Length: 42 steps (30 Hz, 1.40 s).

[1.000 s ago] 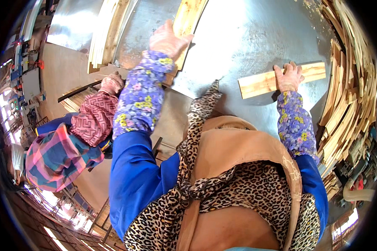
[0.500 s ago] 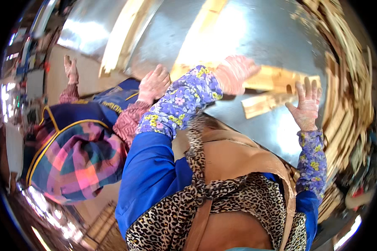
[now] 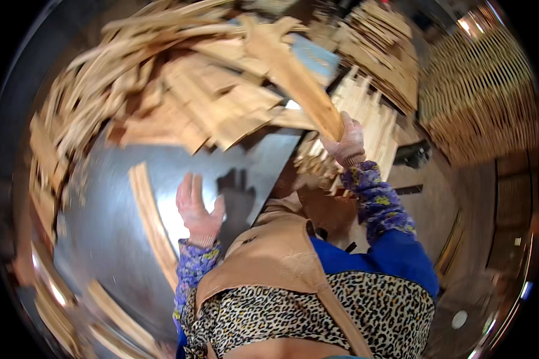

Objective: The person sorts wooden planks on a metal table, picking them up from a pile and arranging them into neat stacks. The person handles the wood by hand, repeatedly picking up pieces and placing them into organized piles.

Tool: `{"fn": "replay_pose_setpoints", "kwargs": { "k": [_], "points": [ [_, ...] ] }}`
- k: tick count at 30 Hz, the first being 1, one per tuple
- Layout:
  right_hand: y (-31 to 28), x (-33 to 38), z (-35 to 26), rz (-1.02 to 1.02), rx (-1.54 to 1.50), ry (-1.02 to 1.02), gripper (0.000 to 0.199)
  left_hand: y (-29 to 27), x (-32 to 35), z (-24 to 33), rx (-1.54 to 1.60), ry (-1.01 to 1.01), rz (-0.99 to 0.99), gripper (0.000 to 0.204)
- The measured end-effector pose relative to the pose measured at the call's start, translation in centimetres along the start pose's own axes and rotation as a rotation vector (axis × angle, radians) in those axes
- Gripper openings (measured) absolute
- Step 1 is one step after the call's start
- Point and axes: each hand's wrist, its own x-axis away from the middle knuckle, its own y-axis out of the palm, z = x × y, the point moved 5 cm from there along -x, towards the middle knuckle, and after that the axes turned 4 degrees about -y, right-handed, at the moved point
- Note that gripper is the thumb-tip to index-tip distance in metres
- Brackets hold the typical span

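Note:
My right hand [image 3: 348, 143], gloved and stretched out to the right, grips the near end of a long, light-brown wooden board [image 3: 299, 75]. The board slants away up and to the left, over the edge of a wood pile. My left hand [image 3: 197, 209], also gloved, has its fingers apart and holds nothing above the shiny metal table [image 3: 102, 239]. A narrow wooden strip [image 3: 153, 221] lies on the metal just left of that hand. Whether the hand touches the tabletop I cannot tell.
Loose boards and offcuts [image 3: 215, 102] are heaped along the table's far side. Beyond its right edge sit pale stacked strips [image 3: 371, 113], another board stack [image 3: 383, 48] and a tall slatted stack [image 3: 479, 96]. More strips [image 3: 123, 317] lie at the lower left.
My view has swung toward the wood pile, and the co-worker is out of sight. My right hand, open and empty before, now grips a board. My left hand is now spread over the table.

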Motion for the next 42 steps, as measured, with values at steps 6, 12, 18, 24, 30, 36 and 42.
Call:
{"fn": "replay_pose_setpoints", "kwargs": {
  "k": [6, 12, 18, 24, 30, 36, 42],
  "points": [
    [9.1, 5.2, 23.5, 0.218, -0.214, 0.882, 0.069, -0.7, -0.6, -2.7, -0.067, 0.105, -0.241, 0.075],
    [18.3, 8.2, 31.2, -0.074, -0.336, 0.759, 0.065, 2.2, 1.1, -2.6, -0.03, -0.11, -0.41, 0.068],
    [14.5, 4.7, 23.8, -0.258, 0.121, 0.55, 0.065, -1.3, 6.2, -8.9, -0.081, -0.538, -0.2, 0.061],
    [10.0, 0.3, 22.7, -0.14, 0.326, 0.224, 0.066, -8.6, 10.3, -15.4, -0.626, -1.041, -0.348, 0.106],
    [9.4, -6.3, -7.3, -0.202, -0.441, -0.086, 0.062, -15.3, 22.5, -20.9, -0.568, -1.228, -0.387, 0.107],
    [22.0, 1.7, -39.8, -0.458, 0.377, -0.676, 0.088, -18.7, 24.6, -24.9, -0.309, -1.28, -0.173, 0.082],
    [30.1, -0.6, -44.9, -0.484, 0.852, -0.684, 0.057, -19.0, 26.0, -23.6, 1.585, -1.613, 0.378, 0.074]
  ]
}}
